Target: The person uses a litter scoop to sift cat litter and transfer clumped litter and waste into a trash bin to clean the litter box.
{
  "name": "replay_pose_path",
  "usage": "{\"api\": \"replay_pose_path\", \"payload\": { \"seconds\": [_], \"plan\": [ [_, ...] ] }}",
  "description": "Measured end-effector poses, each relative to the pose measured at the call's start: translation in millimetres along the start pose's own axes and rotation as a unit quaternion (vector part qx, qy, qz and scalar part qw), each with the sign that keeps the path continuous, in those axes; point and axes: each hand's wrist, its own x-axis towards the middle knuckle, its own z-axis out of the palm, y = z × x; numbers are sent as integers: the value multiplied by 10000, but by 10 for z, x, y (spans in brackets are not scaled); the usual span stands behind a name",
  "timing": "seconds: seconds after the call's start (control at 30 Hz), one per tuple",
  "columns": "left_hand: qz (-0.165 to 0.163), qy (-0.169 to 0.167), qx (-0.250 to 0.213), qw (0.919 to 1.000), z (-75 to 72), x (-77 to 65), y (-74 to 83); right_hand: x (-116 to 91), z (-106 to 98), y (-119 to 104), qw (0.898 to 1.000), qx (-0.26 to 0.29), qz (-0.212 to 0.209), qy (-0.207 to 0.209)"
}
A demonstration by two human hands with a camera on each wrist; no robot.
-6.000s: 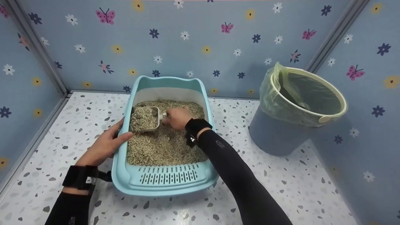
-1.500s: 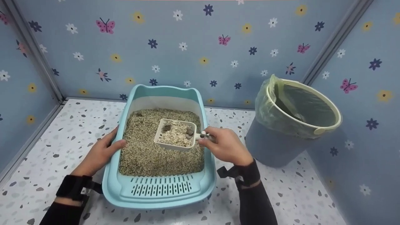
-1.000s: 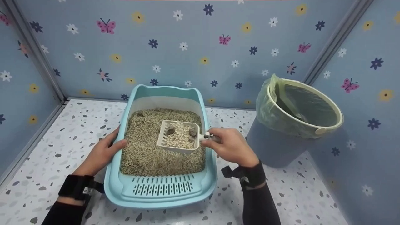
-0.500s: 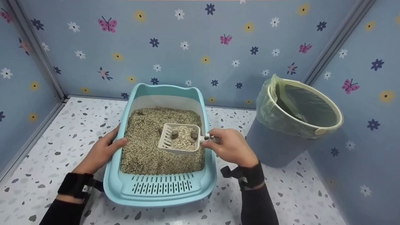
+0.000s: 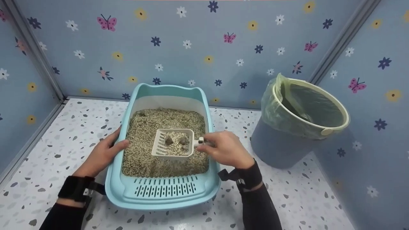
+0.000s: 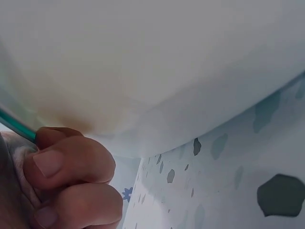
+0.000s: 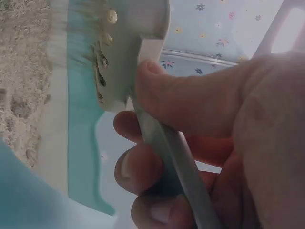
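A light blue litter box (image 5: 163, 204) holds tan pellet litter (image 5: 140, 163). My left hand (image 5: 100, 155) grips its left rim, thumb on top. In the left wrist view, that hand's fingers (image 6: 71, 164) curl under the rim beside the pale outer wall. My right hand (image 5: 227, 148) holds a white slotted litter scoop (image 5: 159, 143) by its handle, above the litter. Dark clumps (image 5: 168, 140) and some loose pellets lie in the scoop. In the right wrist view, thumb and fingers wrap the scoop handle (image 7: 164, 143), while blurred pellets fall past the slots.
To the right stands a blue-grey trash bin (image 5: 278, 150) with a cream rim and a green bag (image 5: 271, 111) folded over it. Patterned wall panels (image 5: 179, 51) close in the back and both sides. The speckled white floor (image 5: 80, 127) surrounds the box.
The scoop, earlier heaped with litter at the box's left side, has been raised. It shifts side to side, lately leftward; pellets have dropped through, baring slots and clumps. My left hand keeps its hold.
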Motion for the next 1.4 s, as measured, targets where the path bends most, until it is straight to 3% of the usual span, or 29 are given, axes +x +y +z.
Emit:
{"api": "replay_pose_path", "payload": {
  "seconds": [0.17, 0.3, 0.5, 0.7, 0.83, 1.0, 1.17, 1.3, 1.4],
  "plan": [
    [37, -48, 18, 10000, 4, 15, -7, -69, -81, 63, 9995, -71, 135, 258],
    [79, -36, 17, 10000, -12, 17, -17, 4, -38, 21, 9999, -59, -3, 103],
    [77, -58, 40, 9999, -26, 10, -13, -49, -108, 41, 9997, -35, 206, 120],
    [40, -25, 42, 10000, -22, 16, -32, 13, -65, 55, 9999, 77, -126, -84],
    [20, -18, 72, 10000, -15, 25, -39, -42, -114, 100, 9999, 71, 94, 84],
    [29, 64, 126, 9999, -24, 18, -35, 33, -59, 90, 9999, 19, -71, -101],
    [64, 12, 53, 10000, -24, 6, -33, -48, -97, 109, 9992, 266, 309, 48],
    [78, 2, 11, 10000, -17, 3, -30, 3, -43, 69, 9992, 275, 115, -253],
    [91, -3, 7, 10000, -16, 11, -25, -1, -63, 79, 9995, 185, 107, -211]
  ]
}}
